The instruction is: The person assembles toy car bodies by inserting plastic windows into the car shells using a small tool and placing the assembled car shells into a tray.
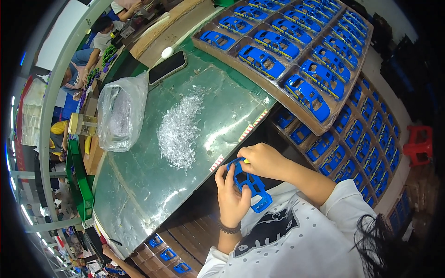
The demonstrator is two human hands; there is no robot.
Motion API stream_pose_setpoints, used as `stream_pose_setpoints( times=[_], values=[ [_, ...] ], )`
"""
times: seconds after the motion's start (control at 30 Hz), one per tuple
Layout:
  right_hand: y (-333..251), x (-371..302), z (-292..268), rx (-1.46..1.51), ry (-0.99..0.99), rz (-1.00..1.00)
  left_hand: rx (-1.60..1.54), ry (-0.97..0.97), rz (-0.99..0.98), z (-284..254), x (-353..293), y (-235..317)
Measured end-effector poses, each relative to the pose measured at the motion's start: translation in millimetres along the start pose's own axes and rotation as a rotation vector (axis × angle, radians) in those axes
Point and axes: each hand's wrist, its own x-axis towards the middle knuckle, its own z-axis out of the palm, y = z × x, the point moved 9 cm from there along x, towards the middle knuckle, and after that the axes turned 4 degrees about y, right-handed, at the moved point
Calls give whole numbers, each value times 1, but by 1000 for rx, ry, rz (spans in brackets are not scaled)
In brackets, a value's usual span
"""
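- black hair (374, 243) over white shirt (296, 248). hands?
- left hand (233, 202) wrapped round blue car shell (257, 184), just off table (139, 194) edge. right hand (265, 160) curled at shell's upper end; can't tell its grip.

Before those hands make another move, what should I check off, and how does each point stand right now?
1. Blue car shell gripped: ok, the left hand holds it.
2. Right hand at the shell: ok, its fingers are at the upper end.
3. Small yellow piece identified: cannot tell, the fingers partly hide it.
4. Clear plastic pieces contained: not ok, they lie loose on the green table.
5. Phone off the pile: ok, it lies apart, beyond it.
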Motion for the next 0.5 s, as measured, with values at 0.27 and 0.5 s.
stream_pose_setpoints(
  times=[0.27,0.5],
  values=[
    [15,-18,-22,286,343,167,-64,-21,18,6,0,7],
    [32,-34,-29,346,408,252,-102,-94,76,23,-1,17]
  ],
)
